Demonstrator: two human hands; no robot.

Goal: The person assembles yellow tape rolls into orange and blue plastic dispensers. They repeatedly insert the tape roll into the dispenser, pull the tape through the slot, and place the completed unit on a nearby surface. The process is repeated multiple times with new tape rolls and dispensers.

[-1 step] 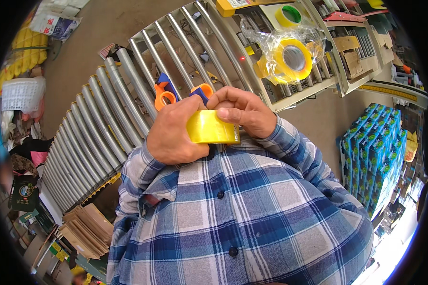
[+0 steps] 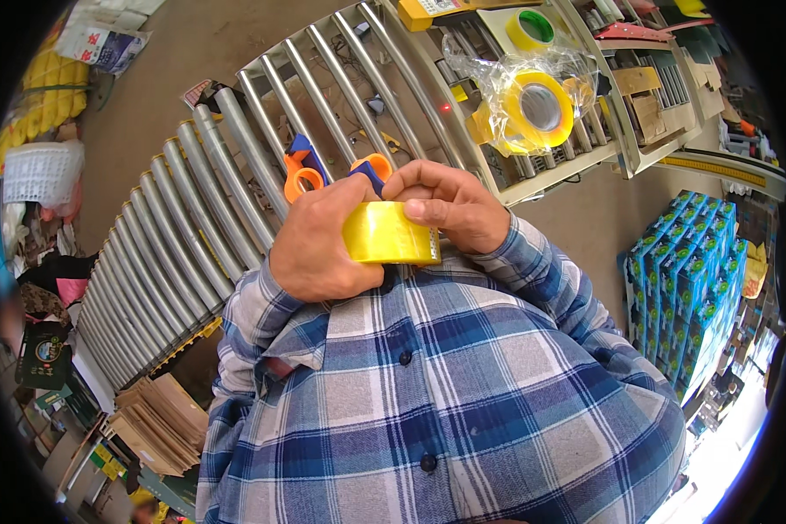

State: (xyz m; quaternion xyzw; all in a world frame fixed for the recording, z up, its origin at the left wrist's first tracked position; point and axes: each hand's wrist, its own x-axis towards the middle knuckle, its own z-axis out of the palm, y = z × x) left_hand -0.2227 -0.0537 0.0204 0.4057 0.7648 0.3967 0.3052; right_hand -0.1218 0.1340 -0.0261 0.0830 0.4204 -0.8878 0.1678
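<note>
A roll of yellow packing tape (image 2: 389,233) is held close in front of my chest. My left hand (image 2: 321,240) wraps round its left side. At the roll's upper right edge, my right hand (image 2: 456,208) has its fingers bent, with the thumb pressing on the tape's surface; whether a loose tape end is pinched there cannot be seen. Just beyond my hands, an orange and blue tape dispenser (image 2: 303,172) lies on the conveyor rollers. Another orange and blue dispenser part (image 2: 372,168) shows behind my fingers, partly hidden.
A roller conveyor (image 2: 179,218) curves from the left to the far side. More tape rolls (image 2: 541,109) in clear plastic wrap sit on it at the far right. Blue printed cartons (image 2: 679,279) are stacked on the right. Flattened cardboard (image 2: 159,424) leans at the lower left.
My right thumb and fingers have shifted very slightly to the right along the tape roll. The left hand and the roll stay practically where they were.
</note>
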